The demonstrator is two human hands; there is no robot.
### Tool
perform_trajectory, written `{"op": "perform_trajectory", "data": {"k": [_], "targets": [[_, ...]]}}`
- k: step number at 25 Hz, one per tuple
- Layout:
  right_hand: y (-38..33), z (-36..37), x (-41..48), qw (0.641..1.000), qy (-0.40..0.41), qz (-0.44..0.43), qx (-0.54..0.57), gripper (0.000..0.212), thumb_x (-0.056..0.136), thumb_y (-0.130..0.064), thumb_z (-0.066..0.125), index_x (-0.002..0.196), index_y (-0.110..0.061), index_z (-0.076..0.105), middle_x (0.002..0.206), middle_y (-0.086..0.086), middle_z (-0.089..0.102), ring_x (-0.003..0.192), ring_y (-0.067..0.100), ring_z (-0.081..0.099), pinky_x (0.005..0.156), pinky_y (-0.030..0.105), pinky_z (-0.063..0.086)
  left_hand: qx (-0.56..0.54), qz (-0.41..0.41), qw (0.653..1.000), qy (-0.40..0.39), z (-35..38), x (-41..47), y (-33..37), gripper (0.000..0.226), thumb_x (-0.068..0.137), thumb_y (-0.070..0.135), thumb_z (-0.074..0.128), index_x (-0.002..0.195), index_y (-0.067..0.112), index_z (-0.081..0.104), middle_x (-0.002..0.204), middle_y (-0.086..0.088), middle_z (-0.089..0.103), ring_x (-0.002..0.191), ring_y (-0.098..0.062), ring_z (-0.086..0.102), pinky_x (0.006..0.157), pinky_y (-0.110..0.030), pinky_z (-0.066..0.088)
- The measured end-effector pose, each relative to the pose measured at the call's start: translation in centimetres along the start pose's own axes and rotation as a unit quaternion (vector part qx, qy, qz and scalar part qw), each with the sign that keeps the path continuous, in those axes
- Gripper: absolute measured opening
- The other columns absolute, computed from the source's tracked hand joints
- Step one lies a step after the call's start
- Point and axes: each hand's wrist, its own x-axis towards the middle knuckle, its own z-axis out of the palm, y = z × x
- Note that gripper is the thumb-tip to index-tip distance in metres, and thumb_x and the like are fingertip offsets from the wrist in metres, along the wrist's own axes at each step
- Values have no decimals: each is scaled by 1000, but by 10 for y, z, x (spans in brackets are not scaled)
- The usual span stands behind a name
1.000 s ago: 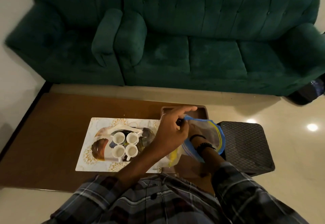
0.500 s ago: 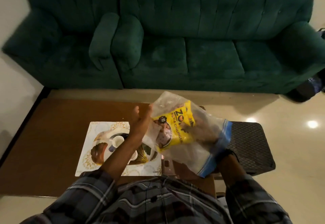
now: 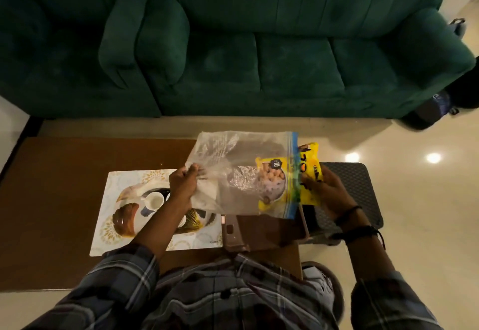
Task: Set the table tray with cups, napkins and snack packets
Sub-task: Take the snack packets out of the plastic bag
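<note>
I hold a clear zip bag (image 3: 233, 174) with a blue seal strip sideways above the table. My left hand (image 3: 184, 183) pinches its closed bottom end. My right hand (image 3: 325, 187) grips a yellow snack packet (image 3: 309, 171) that sticks halfway out of the bag's mouth. Something silvery lies crumpled inside the bag. Below, a patterned placemat (image 3: 114, 226) carries a decorated tray (image 3: 127, 219) with small white cups (image 3: 154, 199); my left forearm hides most of them. A brown wooden tray (image 3: 269, 231) sits under the bag.
The brown coffee table (image 3: 57, 200) stands in front of a dark green sofa (image 3: 259, 44). A dark woven stool (image 3: 360, 187) is at the table's right end. A dark bag (image 3: 438, 104) lies on the glossy floor by the sofa's right arm.
The zip bag was lifted off the table and turned sideways. My left hand moved to its bottom end, and my right hand has drawn the yellow packet partly out of the mouth.
</note>
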Motion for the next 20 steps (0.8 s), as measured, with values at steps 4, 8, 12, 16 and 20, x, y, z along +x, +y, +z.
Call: {"op": "perform_trajectory", "data": {"k": [4, 8, 12, 16, 20], "targets": [[1, -53, -4, 996, 82, 19, 9, 69, 65, -44, 82, 121, -10, 60, 121, 20, 65, 110, 42, 62, 91, 65, 48, 28, -46, 997, 56, 5, 21, -38, 40, 76, 49, 62, 92, 13, 69, 99, -13, 73, 95, -30, 68, 83, -48, 53], [8, -78, 1, 993, 116, 17, -6, 32, 72, -33, 74, 104, -31, 70, 119, 17, 66, 109, 41, 62, 90, 59, 50, 26, -78, 992, 94, 32, 1, -58, 21, 90, 29, 58, 95, 9, 64, 94, -10, 65, 89, -26, 62, 76, -39, 49], [16, -85, 11, 984, 170, 15, -40, 29, 90, -13, 62, 119, -10, 62, 110, 8, 71, 99, 30, 69, 82, 46, 56, 63, -89, 985, 135, 49, 0, -95, 42, 86, 38, 53, 118, 11, 55, 111, -12, 62, 102, -30, 60, 89, -45, 51], [19, -65, 19, 989, 144, 12, -24, 23, 85, -19, 67, 107, -26, 68, 110, 10, 71, 102, 34, 67, 86, 51, 54, 45, -141, 987, 63, 65, -2, -114, 26, 94, 31, 52, 104, 8, 55, 89, -17, 56, 78, -27, 55, 68, -35, 45], [28, -24, 23, 995, 93, 44, -17, 46, 83, -21, 68, 122, -1, 56, 115, 19, 67, 99, 32, 68, 83, 50, 56, 48, -170, 983, -53, 69, -5, -130, 51, 86, 41, 63, 125, 12, 48, 120, -4, 56, 112, -22, 52, 98, -42, 44]]}}
